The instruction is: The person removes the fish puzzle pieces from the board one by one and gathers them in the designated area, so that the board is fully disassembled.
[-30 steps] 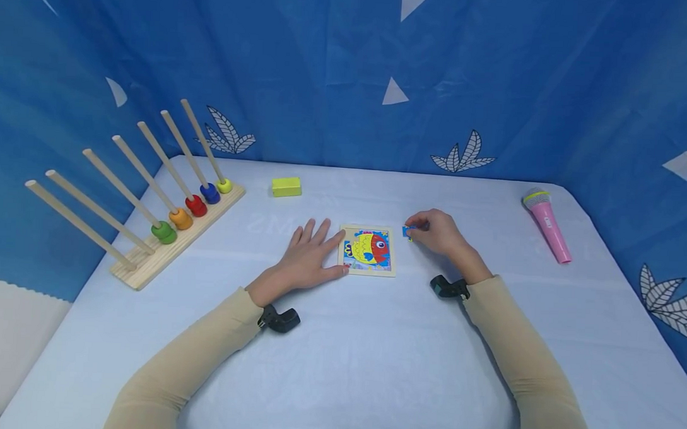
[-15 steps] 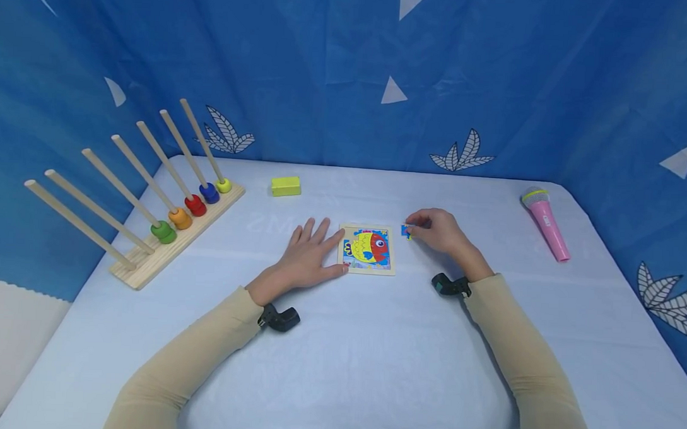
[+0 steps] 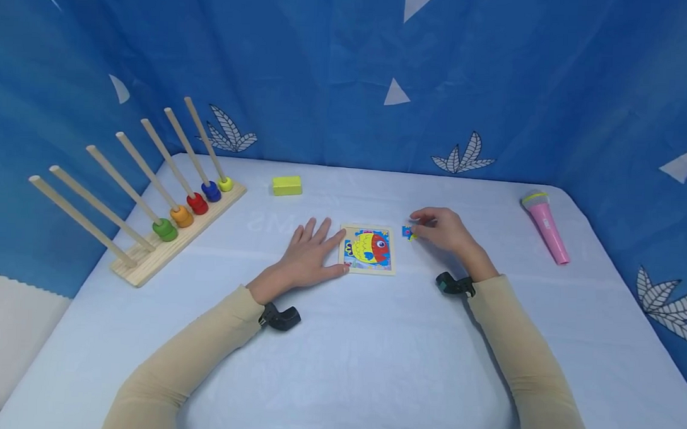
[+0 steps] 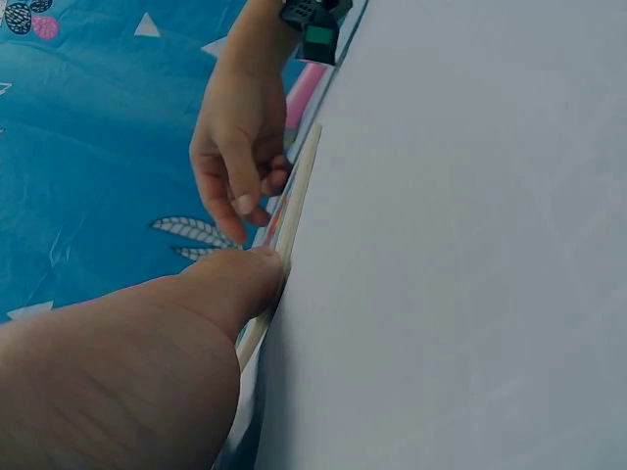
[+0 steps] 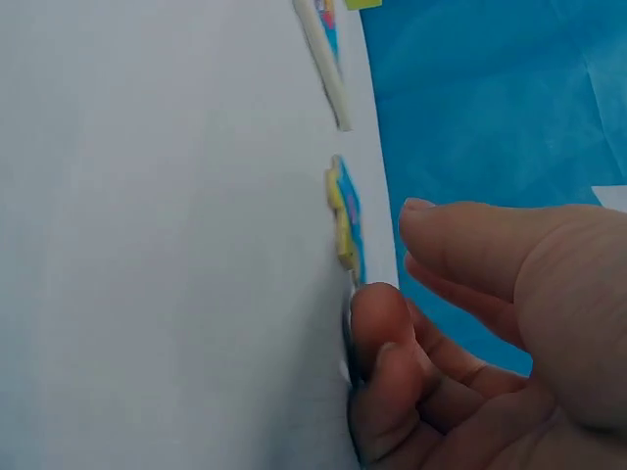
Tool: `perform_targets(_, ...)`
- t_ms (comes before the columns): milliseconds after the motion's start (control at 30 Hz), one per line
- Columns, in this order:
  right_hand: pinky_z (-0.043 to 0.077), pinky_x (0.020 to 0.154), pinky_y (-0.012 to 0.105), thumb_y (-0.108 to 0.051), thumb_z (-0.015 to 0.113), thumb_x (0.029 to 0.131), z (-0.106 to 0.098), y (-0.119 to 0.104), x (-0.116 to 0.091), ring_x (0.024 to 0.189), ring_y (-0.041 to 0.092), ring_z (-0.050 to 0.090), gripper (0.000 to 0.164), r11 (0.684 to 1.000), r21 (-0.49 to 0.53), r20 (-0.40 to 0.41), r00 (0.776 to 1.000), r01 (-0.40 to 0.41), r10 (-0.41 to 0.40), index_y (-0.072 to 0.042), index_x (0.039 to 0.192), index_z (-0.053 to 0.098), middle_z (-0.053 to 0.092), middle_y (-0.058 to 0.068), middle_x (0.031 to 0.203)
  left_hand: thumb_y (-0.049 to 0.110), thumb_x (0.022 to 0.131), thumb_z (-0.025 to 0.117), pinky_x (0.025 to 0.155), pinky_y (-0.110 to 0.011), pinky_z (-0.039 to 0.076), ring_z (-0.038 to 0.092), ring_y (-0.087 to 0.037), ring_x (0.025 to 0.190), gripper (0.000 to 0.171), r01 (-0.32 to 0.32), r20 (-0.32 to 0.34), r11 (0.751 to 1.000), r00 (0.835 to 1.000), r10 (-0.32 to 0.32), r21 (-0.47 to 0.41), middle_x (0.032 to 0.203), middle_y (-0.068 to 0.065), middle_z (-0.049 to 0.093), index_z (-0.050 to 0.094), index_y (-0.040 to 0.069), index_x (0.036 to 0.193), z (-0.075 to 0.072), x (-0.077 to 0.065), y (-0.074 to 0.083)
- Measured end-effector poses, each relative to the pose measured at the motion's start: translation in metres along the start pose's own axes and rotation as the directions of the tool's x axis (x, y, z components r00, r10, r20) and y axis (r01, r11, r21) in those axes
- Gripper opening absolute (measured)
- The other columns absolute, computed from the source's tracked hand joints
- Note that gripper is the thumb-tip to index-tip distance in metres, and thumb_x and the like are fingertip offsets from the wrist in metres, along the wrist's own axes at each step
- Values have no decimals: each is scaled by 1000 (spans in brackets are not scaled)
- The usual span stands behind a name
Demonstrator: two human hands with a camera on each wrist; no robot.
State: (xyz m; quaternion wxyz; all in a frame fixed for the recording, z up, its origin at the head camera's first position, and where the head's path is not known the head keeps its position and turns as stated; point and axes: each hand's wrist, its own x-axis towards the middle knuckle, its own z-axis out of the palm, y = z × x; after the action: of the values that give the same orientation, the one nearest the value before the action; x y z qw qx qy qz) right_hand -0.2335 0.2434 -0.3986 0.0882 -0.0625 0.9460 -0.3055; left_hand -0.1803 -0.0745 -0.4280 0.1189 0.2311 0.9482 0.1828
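Note:
A square wooden jigsaw puzzle (image 3: 367,250) with a yellow and red fish lies flat on the white table. My left hand (image 3: 303,263) is spread beside it, index fingertip and thumb resting on its left edge. In the left wrist view that thumb (image 4: 240,284) lies along the pale wooden rim. To the right of the frame, a small blue and yellow puzzle piece (image 3: 408,232) lies on the cloth. My right hand (image 3: 442,230) is just beside it, fingers loosely bent. In the right wrist view the thumb stands apart from the piece (image 5: 348,215), with one fingertip close to its near end.
At the left stands a wooden peg board (image 3: 178,240) with tall rods and coloured beads. A yellow-green block (image 3: 286,186) lies behind the puzzle. On the right is a pink toy microphone (image 3: 547,228). A blue curtain (image 3: 348,69) hangs along the table's back edge.
My right hand has let go of the puzzle piece and drawn slightly right, so more of the piece shows. The left hand keeps its place on the puzzle.

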Motion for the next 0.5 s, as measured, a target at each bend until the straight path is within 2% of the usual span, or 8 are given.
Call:
perform_targets(100,57,83,34,-16,66,98,-4,-2,-1,99,31,62,36,1000,8,-6,1000,14,-14,-6,132,66,66,19,120,61,94,55,126,-64,2,-5,-43,160,85,-5,5,1000,1000,5,4,174,-14,6,25,23,164,2,2,1)
perform_targets(233,52,74,27,-16,69,96,-6,-17,0,93,32,63,36,998,5,-28,997,67,-67,-5,131,67,68,20,119,61,94,55,126,-64,2,-5,-43,160,85,-1,8,1000,1000,1,10,174,-14,6,24,23,164,2,2,1)
perform_targets(500,54,74,30,-19,73,94,8,-52,10,96,30,61,40,993,-12,13,993,116,-116,-7,131,67,69,16,121,62,94,55,126,-64,3,-4,-44,159,85,4,3,1000,1000,-4,24,174,-14,6,25,24,164,1,2,1)
